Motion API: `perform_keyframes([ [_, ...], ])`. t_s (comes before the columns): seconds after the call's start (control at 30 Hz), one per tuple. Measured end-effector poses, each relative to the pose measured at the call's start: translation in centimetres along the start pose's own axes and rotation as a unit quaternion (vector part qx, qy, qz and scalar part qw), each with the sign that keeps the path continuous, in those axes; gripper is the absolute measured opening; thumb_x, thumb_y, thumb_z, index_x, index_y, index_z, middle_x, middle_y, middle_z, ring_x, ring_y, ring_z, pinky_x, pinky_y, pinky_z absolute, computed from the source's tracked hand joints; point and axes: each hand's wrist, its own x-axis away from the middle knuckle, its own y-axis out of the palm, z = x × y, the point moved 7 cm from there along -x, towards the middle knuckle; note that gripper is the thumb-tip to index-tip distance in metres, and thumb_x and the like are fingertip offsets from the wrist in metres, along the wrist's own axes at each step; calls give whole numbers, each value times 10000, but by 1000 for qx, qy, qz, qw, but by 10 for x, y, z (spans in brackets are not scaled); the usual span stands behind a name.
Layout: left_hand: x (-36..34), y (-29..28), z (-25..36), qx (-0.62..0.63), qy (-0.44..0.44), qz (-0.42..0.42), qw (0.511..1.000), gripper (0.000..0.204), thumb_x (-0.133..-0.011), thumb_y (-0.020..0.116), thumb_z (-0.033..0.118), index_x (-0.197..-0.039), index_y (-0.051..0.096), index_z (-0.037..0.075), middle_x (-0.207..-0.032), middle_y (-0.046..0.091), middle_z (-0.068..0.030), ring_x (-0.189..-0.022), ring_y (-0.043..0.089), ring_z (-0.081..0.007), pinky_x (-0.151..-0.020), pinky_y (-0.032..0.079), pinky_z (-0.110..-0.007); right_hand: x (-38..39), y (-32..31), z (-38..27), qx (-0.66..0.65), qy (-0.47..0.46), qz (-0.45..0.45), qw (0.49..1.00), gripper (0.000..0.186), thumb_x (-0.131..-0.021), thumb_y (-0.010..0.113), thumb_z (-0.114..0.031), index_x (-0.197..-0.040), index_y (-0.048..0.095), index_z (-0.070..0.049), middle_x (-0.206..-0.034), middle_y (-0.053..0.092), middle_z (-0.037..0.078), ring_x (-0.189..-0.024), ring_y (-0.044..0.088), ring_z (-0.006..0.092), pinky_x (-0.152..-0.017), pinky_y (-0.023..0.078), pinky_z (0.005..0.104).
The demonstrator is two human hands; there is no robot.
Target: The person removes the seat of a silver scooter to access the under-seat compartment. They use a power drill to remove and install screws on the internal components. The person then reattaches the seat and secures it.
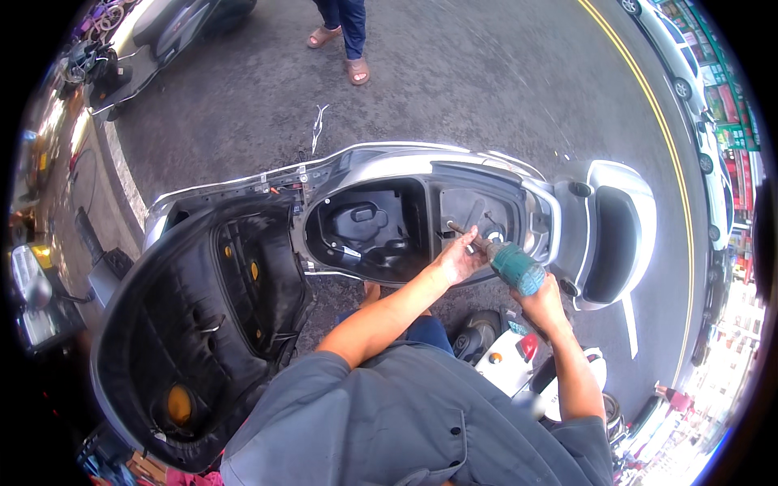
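My right hand grips a teal power drill over the right compartment of an open scooter storage well. My left hand has its fingers closed around the long metal front end of the drill, which points down-left into that compartment. The black left compartment holds small loose items too small to name. The scooter's silver body runs across the view. Its seat is flipped open at the left, black underside up, with yellow rubber pads.
A grey scooter luggage box sits right of the well. A white scooter stands below right. Another person's legs in sandals are at the top. Other scooters stand left along the curb. Cars line the road's far side.
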Motion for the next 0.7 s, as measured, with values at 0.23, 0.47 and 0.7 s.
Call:
perform_keyframes([
  [0.23,-5,-5,-1,-2,-1,-7,1000,285,-913,678,389,-923,637,108,-966,669,-56,-878,663,-203,-777,575,-354,0,2,8,-30,38,-10,999,219,-680,739,-90,-847,644,15,-831,687,213,-832,675,406,-742,539,436],
  [0.47,-1,-6,-5,-2,-6,12,1000,241,-921,671,383,-932,625,146,-961,670,-35,-858,667,-182,-711,580,-340,0,5,12,37,-44,-14,998,305,-733,710,-113,-1005,612,-17,-806,672,236,-829,668,421,-712,537,470],
  [0.7,-1,-5,-4,42,24,25,999,231,-909,695,341,-944,606,130,-906,660,-25,-795,674,-167,-660,578,-322,-15,-9,-11,90,-129,-26,987,315,-735,703,-107,-1004,604,23,-903,682,231,-823,671,415,-704,548,458],
])
